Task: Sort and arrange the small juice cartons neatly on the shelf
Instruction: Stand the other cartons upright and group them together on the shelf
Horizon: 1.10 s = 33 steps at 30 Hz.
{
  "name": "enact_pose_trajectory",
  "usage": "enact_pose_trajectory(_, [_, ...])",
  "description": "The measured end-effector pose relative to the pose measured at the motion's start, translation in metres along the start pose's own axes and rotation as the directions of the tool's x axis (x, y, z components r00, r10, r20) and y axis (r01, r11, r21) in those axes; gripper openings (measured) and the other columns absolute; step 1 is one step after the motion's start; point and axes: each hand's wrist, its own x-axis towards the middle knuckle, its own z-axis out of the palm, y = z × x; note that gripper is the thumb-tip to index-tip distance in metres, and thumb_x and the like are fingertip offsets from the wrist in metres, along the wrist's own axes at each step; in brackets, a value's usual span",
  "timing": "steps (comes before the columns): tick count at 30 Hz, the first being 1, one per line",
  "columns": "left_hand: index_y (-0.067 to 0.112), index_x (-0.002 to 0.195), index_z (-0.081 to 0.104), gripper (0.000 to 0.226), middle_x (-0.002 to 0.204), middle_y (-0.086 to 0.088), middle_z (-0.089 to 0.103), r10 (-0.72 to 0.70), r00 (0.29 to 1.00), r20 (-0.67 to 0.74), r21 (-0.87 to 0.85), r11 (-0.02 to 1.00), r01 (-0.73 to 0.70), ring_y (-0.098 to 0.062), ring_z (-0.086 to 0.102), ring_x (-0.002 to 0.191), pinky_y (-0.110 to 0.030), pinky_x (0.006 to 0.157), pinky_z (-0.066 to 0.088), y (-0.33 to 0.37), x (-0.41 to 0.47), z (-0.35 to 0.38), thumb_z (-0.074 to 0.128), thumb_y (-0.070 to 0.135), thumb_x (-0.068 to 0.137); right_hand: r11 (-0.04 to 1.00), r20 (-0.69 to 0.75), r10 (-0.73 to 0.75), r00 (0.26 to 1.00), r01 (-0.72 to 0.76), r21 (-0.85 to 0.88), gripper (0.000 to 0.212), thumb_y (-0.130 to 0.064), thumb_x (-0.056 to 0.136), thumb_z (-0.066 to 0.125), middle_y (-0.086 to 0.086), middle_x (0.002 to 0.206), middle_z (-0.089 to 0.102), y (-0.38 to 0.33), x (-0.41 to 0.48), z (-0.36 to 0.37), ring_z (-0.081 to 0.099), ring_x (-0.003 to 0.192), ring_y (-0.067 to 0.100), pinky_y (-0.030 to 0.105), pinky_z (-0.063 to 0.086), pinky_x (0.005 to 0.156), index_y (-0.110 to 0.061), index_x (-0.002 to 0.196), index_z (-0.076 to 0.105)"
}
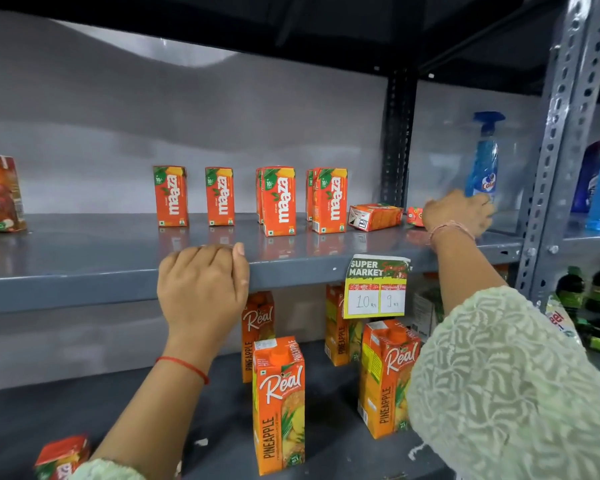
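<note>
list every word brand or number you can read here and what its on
"maaza" and "10/-": small upright cartons on the upper shelf
"SUPER MARKET", "10 Rs", "9 Rs": price tag on the shelf edge
"Real" and "PINEAPPLE": tall cartons on the lower shelf
"Coli", partly hidden: blue spray bottle
Too small or blurred: the tipped carton, the tag's red strip, the dark bottles at right

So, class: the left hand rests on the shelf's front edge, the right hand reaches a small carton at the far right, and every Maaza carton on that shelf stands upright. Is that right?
Not quite. The head view shows one Maaza carton lying on its side, just right of the upright ones. The rest holds: left hand on the shelf edge, right hand at a small carton on the far right.
</note>
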Motion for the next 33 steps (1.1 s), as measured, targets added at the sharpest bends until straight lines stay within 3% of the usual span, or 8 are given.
enact_pose_trajectory(3, [0.004,0.062,0.066,0.04,0.06,-0.01,0.067,-0.01,1.0,0.005,0.01,1.0,0.01,-0.029,0.061,0.054,-0.033,0.062,0.041,0.001,0.0,0.001,0.045,0.021,0.091,0.996,0.194,0.05,0.98,-0.036,-0.076,0.047,-0.022,0.092,0.044,0.029,0.146,0.029,0.001,0.003,0.004,0.031,0.133,0.045,0.051,0.03,0.11,0.003,0.132,0.044])
enact_pose_trajectory(6, [0.003,0.065,0.067,0.037,0.062,-0.012,0.068,-0.014,1.0,0.019,0.014,1.0,0.014,-0.031,0.062,0.057,-0.034,0.063,0.044,0.001,-0.002,0.001,0.048,0.02,0.091,0.996,0.233,0.034,0.972,-0.013,-0.091,0.044,-0.015,0.092,0.043,0.03,0.149,0.021,0.001,0.007,0.007,0.019,0.137,0.05,0.058,0.02,0.113,-0.003,0.134,0.041])
enact_pose_trajectory(10, [0.002,0.065,0.067,0.039,0.063,-0.013,0.068,-0.019,1.0,0.0,0.018,1.0,0.019,-0.031,0.063,0.058,-0.034,0.063,0.043,0.001,-0.003,0.002,0.046,0.021,0.092,0.993,0.321,-0.109,0.941,0.09,0.073,0.044,-0.011,0.08,0.059,0.028,0.132,0.046,0.015,0.018,0.0,0.046,0.122,0.043,0.048,0.042,0.102,-0.006,0.122,0.046])
enact_pose_trajectory(14, [0.003,0.063,0.066,0.04,0.062,-0.012,0.068,-0.014,1.0,-0.026,0.028,0.999,0.015,-0.03,0.062,0.056,-0.033,0.062,0.04,0.001,-0.002,0.004,0.045,0.021,0.092,0.951,0.278,-0.22,0.935,0.141,0.275,0.039,-0.016,0.069,0.078,0.02,0.119,0.058,0.034,0.013,-0.014,0.056,0.108,0.034,0.038,0.046,0.096,-0.006,0.103,0.062])
enact_pose_trajectory(17, [0.002,0.063,0.066,0.04,0.061,-0.013,0.068,-0.017,0.999,-0.027,0.031,0.999,0.018,-0.031,0.062,0.056,-0.034,0.062,0.04,0.002,-0.002,0.003,0.045,0.021,0.092,0.881,0.133,-0.258,0.957,0.177,0.439,0.02,-0.022,0.079,0.067,0.018,0.111,0.064,0.047,0.001,-0.016,0.059,0.103,0.033,0.039,0.046,0.099,-0.007,0.092,0.07])
enact_pose_trajectory(22, [0.001,0.064,0.066,0.04,0.062,-0.015,0.068,-0.016,1.0,-0.021,0.02,1.0,0.017,-0.032,0.062,0.057,-0.034,0.062,0.042,0.003,-0.002,0.001,0.044,0.02,0.092,0.851,0.016,-0.336,0.942,0.297,0.434,0.052,-0.013,0.082,0.066,0.017,0.133,0.047,0.045,-0.016,-0.024,0.046,0.123,0.029,0.031,0.034,0.105,-0.004,0.13,0.05])
enact_pose_trajectory(25, [0.002,0.062,0.064,0.043,0.06,-0.014,0.067,-0.003,1.0,-0.019,0.024,1.0,0.004,-0.031,0.061,0.055,-0.033,0.061,0.037,0.002,-0.001,0.0,0.041,0.022,0.093,0.835,-0.001,-0.364,0.931,0.327,0.443,0.049,-0.007,0.077,0.07,0.018,0.13,0.048,0.044,-0.024,-0.028,0.049,0.12,0.03,0.03,0.035,0.104,-0.002,0.124,0.056])
enact_pose_trajectory(33, [0.002,0.064,0.066,0.042,0.063,-0.014,0.068,0.0,0.999,0.036,-0.006,1.0,0.001,-0.032,0.063,0.057,-0.032,0.062,0.043,0.002,0.0,-0.002,0.043,0.023,0.092,0.688,-0.065,-0.227,0.972,0.207,0.696,0.03,-0.002,0.07,0.073,0.015,0.108,0.067,0.053,-0.047,-0.027,0.059,0.092,0.019,0.032,0.049,0.083,-0.006,0.098,0.063])
